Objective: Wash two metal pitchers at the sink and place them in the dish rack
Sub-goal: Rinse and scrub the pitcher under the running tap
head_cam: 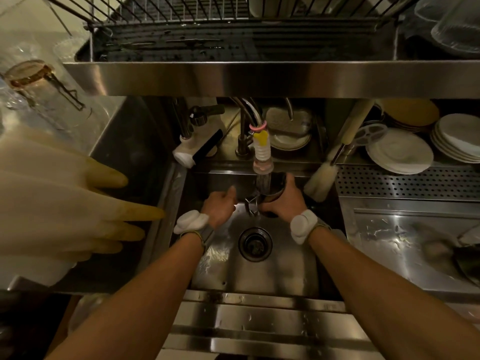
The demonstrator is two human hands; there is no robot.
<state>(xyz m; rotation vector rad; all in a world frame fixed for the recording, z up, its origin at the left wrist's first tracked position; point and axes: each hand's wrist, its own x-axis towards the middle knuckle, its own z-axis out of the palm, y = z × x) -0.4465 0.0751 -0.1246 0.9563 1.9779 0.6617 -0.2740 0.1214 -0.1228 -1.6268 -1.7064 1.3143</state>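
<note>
Over the back half of the stainless steel sink basin (259,276), the right hand (287,197) is wrapped around a dark, shiny metal pitcher (271,197) held tilted under the running white ribbed faucet nozzle (262,152). The left hand (220,206) is loosely curled just beside the pitcher's handle (contact unclear). A black wire dish rack (233,27) sits on the shelf above.

The sink (285,268) is shiny silver-grey, and its drain (255,244) is black. The tap nozzle (262,149) is white with ridges, with a yellow bit and a pink ring on top. The pitcher (272,197) looks dark and shiny. The rubber gloves (78,203) are pale cream with yellow fingertips. The plates (400,152) are white. The dotted shelf (405,181) is silver with rows of little black holes.
</note>
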